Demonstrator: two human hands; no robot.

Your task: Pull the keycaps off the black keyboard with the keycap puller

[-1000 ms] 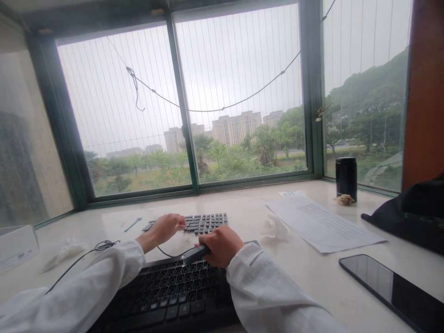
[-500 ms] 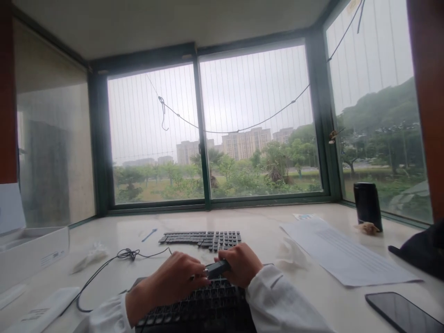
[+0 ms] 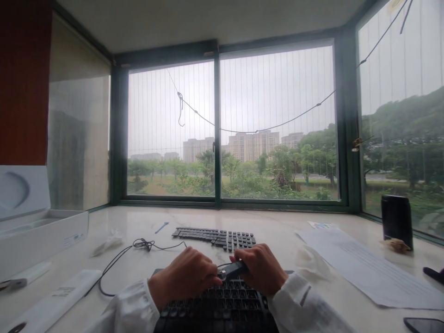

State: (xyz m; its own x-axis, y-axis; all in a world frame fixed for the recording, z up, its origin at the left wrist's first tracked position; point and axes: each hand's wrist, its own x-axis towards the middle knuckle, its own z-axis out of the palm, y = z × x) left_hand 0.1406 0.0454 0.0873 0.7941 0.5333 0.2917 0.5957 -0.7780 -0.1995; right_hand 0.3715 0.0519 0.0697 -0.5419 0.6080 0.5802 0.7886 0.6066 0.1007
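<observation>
My right hand [image 3: 262,267] is wrapped round a small dark grey oblong device [image 3: 234,270], which is tilted over the keyboard. A shiny, metal-looking part shows at its left end. There my left hand [image 3: 189,276] has its fingers pinched together; what they hold is hidden. A thin dark line, perhaps a cable, curves between the hands. Under both hands lies a black keyboard [image 3: 222,306] with many of its keycaps off and bare key sockets showing. Loose black keycaps [image 3: 217,237] are laid out in rows on the white tabletop behind it.
At left stand an open white box [image 3: 65,230], a long white piece [image 3: 57,300], a crumpled clear bag [image 3: 107,243] and a black cable [image 3: 144,244]. A small blue tool [image 3: 162,227] lies behind. On the right are paper sheets [image 3: 364,263], a black cylinder [image 3: 396,221] and a phone [image 3: 425,324].
The view has turned left, so everything sits further right in the picture. Both hands stay together over the keyboard, with the grey device still in my right hand.
</observation>
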